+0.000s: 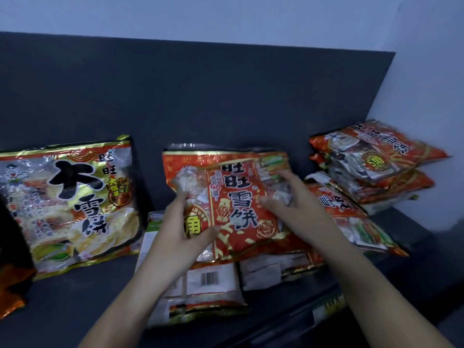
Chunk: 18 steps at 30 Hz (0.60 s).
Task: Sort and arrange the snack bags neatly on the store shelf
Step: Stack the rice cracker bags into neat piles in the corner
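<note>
A red snack bag point(238, 197) with black characters stands tilted against the dark back panel at the shelf's middle. My left hand point(180, 227) grips its lower left side, thumb on the front. My right hand point(288, 197) holds its right side with fingers curled over the front. Under it lie white-backed bags point(211, 280) face down. A large gold bag point(72, 202) leans on the back panel at the left. A stack of red bags point(376, 162) lies sideways at the right, with another red bag point(346, 214) flat in front of it.
The dark shelf board point(75, 297) runs along the bottom, with a price-tag strip point(329, 305) on its front edge at the right. An orange bag's edge point(12, 290) shows at the far left. A pale wall point(414, 84) closes the right side.
</note>
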Each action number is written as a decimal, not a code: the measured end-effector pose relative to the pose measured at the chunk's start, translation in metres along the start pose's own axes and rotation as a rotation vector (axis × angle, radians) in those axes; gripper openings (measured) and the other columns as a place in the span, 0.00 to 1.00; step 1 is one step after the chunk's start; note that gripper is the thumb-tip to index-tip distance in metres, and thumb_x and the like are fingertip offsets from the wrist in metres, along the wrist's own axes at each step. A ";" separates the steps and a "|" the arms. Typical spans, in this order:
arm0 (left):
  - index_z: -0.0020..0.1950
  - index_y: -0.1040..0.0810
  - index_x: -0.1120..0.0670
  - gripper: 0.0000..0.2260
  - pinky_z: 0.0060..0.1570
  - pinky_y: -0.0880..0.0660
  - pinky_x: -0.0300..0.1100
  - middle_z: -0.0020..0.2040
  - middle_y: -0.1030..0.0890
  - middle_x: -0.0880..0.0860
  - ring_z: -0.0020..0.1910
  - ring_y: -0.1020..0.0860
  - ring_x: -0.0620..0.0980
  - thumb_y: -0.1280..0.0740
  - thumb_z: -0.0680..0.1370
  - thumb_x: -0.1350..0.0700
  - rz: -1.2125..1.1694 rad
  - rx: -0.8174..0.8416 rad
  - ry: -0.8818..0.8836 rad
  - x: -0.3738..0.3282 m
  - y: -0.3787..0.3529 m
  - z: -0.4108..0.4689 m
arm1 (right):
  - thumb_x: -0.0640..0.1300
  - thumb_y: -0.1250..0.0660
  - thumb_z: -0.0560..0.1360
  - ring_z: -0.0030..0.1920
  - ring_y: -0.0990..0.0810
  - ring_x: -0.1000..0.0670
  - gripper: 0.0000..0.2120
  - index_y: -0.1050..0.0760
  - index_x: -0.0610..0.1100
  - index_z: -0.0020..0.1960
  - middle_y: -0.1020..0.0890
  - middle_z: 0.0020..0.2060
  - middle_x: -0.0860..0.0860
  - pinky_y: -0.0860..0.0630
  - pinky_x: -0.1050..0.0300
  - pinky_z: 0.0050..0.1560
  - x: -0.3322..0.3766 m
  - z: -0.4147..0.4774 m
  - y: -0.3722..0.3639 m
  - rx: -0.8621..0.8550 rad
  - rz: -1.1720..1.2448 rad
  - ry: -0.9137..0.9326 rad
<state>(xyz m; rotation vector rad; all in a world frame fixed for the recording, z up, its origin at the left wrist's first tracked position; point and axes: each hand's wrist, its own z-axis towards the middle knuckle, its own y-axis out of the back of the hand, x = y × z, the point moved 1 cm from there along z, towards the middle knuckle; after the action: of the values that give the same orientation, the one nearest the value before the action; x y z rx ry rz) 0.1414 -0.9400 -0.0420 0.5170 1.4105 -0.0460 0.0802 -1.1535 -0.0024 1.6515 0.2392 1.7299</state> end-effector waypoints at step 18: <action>0.75 0.67 0.39 0.42 0.69 0.37 0.57 0.74 0.73 0.45 0.76 0.48 0.57 0.43 0.73 0.30 0.451 0.325 -0.135 -0.021 -0.197 0.067 | 0.68 0.52 0.75 0.76 0.57 0.45 0.34 0.50 0.53 0.77 0.54 0.77 0.47 0.55 0.40 0.73 -0.132 0.077 0.101 -0.148 -0.817 -0.258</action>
<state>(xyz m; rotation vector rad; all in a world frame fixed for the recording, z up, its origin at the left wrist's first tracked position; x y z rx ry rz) 0.1344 -1.1459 -0.0797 1.0724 1.1326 0.0539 0.1037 -1.3314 -0.0355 1.3684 0.5553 0.8925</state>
